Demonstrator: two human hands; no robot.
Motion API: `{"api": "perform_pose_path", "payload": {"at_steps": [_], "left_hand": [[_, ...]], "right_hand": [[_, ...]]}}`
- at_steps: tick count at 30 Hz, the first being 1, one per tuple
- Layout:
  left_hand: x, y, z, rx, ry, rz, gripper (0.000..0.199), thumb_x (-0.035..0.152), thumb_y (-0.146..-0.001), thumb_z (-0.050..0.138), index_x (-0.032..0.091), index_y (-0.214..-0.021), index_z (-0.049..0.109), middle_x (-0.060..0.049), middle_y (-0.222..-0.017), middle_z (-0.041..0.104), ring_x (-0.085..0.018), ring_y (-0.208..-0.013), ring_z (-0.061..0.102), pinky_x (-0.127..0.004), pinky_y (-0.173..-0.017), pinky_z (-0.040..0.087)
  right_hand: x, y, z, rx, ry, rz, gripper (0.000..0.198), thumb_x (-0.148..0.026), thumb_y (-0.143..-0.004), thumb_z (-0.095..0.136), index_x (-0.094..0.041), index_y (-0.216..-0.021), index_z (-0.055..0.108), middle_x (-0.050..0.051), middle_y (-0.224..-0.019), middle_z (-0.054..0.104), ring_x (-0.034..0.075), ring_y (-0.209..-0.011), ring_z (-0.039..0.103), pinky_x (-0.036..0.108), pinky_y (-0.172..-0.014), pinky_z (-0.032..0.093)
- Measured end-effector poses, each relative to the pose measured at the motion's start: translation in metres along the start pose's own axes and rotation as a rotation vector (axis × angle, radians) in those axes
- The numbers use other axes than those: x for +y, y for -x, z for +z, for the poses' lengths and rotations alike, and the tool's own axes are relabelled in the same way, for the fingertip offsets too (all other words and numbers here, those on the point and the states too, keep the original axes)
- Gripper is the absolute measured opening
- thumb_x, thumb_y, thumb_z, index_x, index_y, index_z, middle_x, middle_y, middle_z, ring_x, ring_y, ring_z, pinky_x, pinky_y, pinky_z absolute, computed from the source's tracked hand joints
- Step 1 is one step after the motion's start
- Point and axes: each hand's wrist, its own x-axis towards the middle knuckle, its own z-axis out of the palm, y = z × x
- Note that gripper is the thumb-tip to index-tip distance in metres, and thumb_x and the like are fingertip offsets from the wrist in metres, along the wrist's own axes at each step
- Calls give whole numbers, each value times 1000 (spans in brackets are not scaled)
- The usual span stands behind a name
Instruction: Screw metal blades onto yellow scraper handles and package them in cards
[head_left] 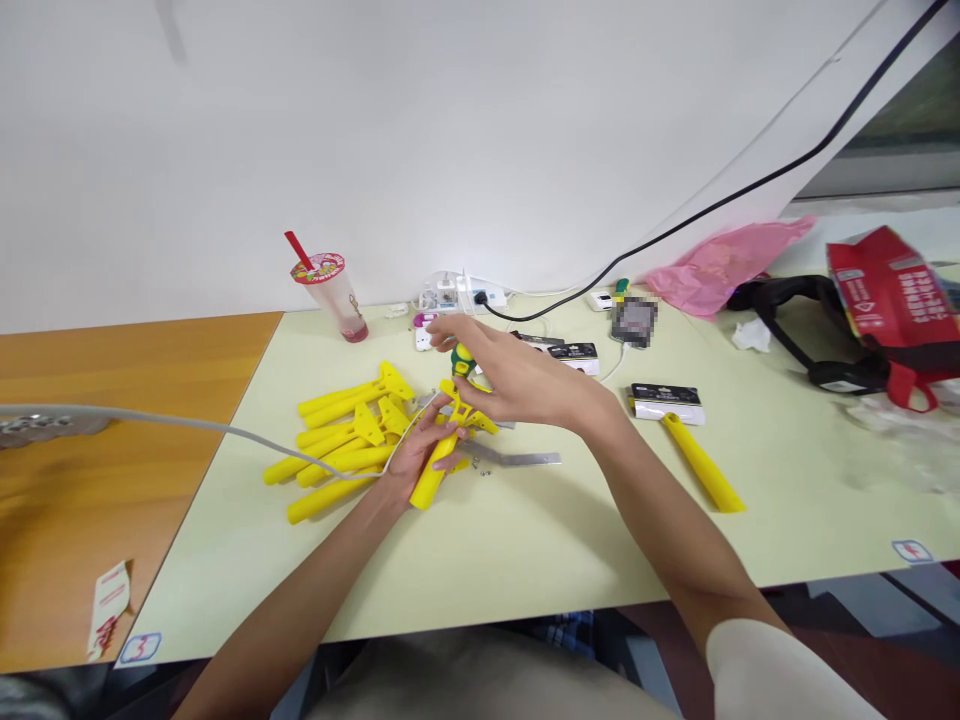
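Note:
My left hand (411,452) grips a yellow plastic scraper handle (430,482), its flared head tilted up and away from me. Above that head, my right hand (517,378) has its fingers closed around a green and yellow screwdriver (463,360). The screwdriver points down at the handle's head; its tip is hidden. Several similar yellow handles (330,498) lie in a loose pile to the left. Just right of my left hand rests a bent grey metal strip (529,460), with a few small screws (484,473) close by.
A plastic cup (336,300) with a red straw stands at the back left. Behind my hands sits a power strip (450,295) with cables. To the right are a yellow tool with a carded top (701,462), a pink bag (720,270) and a red bag (892,290). A grey cable (225,428) crosses from the left.

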Motion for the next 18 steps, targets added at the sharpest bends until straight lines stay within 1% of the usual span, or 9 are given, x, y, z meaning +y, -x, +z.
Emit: {"api": "perform_pose_path", "payload": {"at_steps": [3, 5, 6, 8, 10, 12, 15, 18], "left_hand": [[0, 1, 3, 3, 6, 10, 62, 4, -76, 84, 28, -126, 56, -1, -103, 66, -11, -79, 69, -12, -37, 33], [-1, 0, 3, -2, 2, 5, 61, 5, -76, 84, 28, -125, 57, -1, -105, 66, -11, -79, 69, -11, -37, 32], [-1, 0, 2, -6, -1, 3, 60, 5, -77, 84, 28, -125, 57, -1, -105, 66, -10, -79, 69, -10, -37, 32], [-2, -1, 0, -10, 0, 2, 59, 6, -77, 85, 29, -124, 58, 0, -103, 65, -10, -79, 68, -10, -37, 32], [-2, -2, -2, -1, 8, 4, 59, 6, -77, 85, 29, -125, 58, 0, -101, 65, -10, -79, 68, -9, -37, 33], [-1, -2, -3, 10, 13, 7, 61, 6, -77, 85, 29, -126, 58, 0, -101, 65, -10, -79, 68, -10, -37, 32], [-1, -2, -2, 17, 4, 12, 64, 5, -76, 85, 28, -128, 57, -2, -107, 67, -10, -78, 68, -10, -36, 31], [-1, -1, 0, 24, -5, 9, 62, 5, -75, 86, 28, -125, 57, -2, -108, 67, -10, -78, 68, -10, -36, 32]], "right_hand": [[0, -4, 2, -4, 31, -18, 32, -18, -107, 50, -25, -137, 53, 11, -135, 70, 26, -105, 68, 39, -90, 50], [0, -4, 2, -11, 74, -17, 21, -24, -107, 55, -25, -128, 57, 10, -129, 72, 25, -97, 67, 38, -86, 48], [0, -4, 2, -13, 87, -8, 21, -27, -107, 57, -25, -128, 57, 10, -128, 72, 25, -95, 66, 37, -83, 47], [-1, -3, 1, -29, 81, 9, 28, -26, -106, 57, -25, -133, 54, 12, -133, 69, 25, -95, 64, 36, -81, 47], [-2, -1, 0, -65, 49, 12, 36, -19, -104, 55, -24, -139, 50, 13, -136, 67, 25, -97, 64, 35, -80, 47], [-3, -1, 0, -95, 32, 23, 42, -14, -102, 53, -24, -142, 48, 12, -134, 69, 24, -96, 64, 35, -79, 47], [-3, -2, 0, -71, 67, 45, 47, -12, -101, 53, -27, -146, 48, 9, -127, 72, 24, -94, 65, 34, -81, 46], [-1, -4, 1, -30, 147, 43, 42, -16, -104, 56, -27, -145, 52, 10, -126, 70, 26, -100, 65, 37, -87, 47]]}}
